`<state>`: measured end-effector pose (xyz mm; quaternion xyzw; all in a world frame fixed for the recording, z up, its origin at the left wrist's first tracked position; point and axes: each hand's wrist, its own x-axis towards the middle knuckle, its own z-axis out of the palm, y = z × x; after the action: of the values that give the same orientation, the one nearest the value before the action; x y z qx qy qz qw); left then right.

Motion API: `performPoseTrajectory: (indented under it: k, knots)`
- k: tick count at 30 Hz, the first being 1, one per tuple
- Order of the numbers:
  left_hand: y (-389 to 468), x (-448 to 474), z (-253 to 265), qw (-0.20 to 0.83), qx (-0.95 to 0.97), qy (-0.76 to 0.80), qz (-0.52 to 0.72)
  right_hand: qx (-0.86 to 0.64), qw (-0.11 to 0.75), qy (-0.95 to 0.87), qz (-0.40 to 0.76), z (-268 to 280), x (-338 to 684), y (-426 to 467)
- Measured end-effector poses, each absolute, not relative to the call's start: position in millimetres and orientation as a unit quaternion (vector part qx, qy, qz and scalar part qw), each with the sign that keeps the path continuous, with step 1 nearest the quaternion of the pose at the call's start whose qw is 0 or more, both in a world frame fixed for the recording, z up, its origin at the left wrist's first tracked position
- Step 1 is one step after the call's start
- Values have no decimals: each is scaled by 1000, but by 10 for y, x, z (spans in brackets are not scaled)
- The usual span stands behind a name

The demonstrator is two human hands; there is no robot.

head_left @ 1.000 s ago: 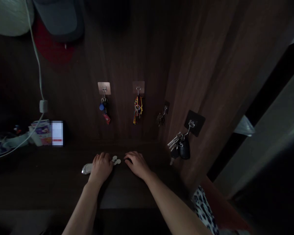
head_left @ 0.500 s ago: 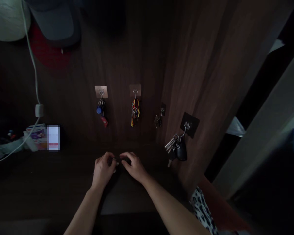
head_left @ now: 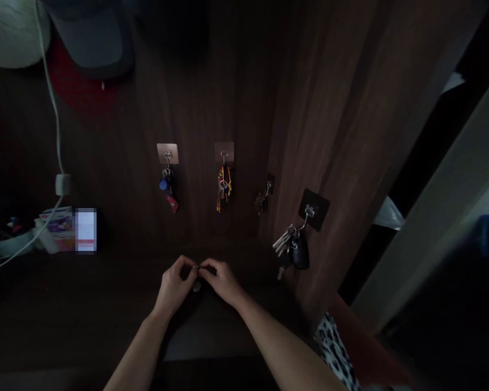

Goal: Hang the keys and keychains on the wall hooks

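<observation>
It's dim in here, and the dark wood-grain back panel (head_left: pixel 195 103) meets a matching side panel (head_left: pixel 334 108) above a dark wooden shelf (head_left: pixel 106 304). On an adhesive hook in the middle hangs a multicoloured cord keychain (head_left: pixel 224 182), and I place everything else by it.

Below the cord keychain and a little to its left, the person's two bare hands come together over the shelf. The left hand (head_left: pixel 173 285) is narrowed to a pinch, thumb and forefinger on a small metal ring (head_left: pixel 196 266). The right hand (head_left: pixel 224 282) meets it from the other side, its thumb and forefinger also pinched at the ring, so the fingertips almost touch. A pale round disc (head_left: pixel 196 286) shows just under the fingers, also below the cord keychain; from here I can't tell whether it hangs from the ring or rests on the shelf.

Left of the cord keychain hangs a bunch with a blue fob (head_left: pixel 163 185) and a red tag (head_left: pixel 172 203). To its right is a small, shadowy bunch of keys (head_left: pixel 261 203), and farther right and lower hangs a black key fob (head_left: pixel 300 253) with silver keys. Up and to its left is a grey cap (head_left: pixel 92 46); well to its left, a white cable (head_left: pixel 57 127) trails down. Far below and right of it lies a leopard-print cloth (head_left: pixel 336 350).
</observation>
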<state>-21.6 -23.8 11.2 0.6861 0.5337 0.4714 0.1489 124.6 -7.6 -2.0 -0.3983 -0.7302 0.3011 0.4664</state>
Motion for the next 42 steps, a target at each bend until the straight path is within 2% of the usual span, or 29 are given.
performPoseTrajectory:
  k: [8, 12, 16, 21, 26, 35, 42]
  knots:
    - [-186, -218, 79, 187, 715, 473, 480, -399, 539, -675, 308, 22, 1287, -43]
    - [-177, -192, 69, 247, 693, 446, 509, -414, 531, -672, 309, 36, 1306, -24]
    - [-172, -180, 121, 322, 612, 448, 567, -462, 448, -720, 260, 166, 1478, -72]
    - [-128, -121, 238, 396, 506, 449, 621, -537, 310, -780, 87, 237, 1865, -237]
    - [16, 40, 385, 382, 520, 422, 636, -596, 264, -759, -2, -5, 1984, -344]
    - [562, 846, 876, 318, 614, 340, 638, -597, 242, -765, -18, -102, 1919, -357]
    - [940, 1381, 1251, 292, 627, 344, 635, -593, 257, -762, -26, -146, 1936, -321]
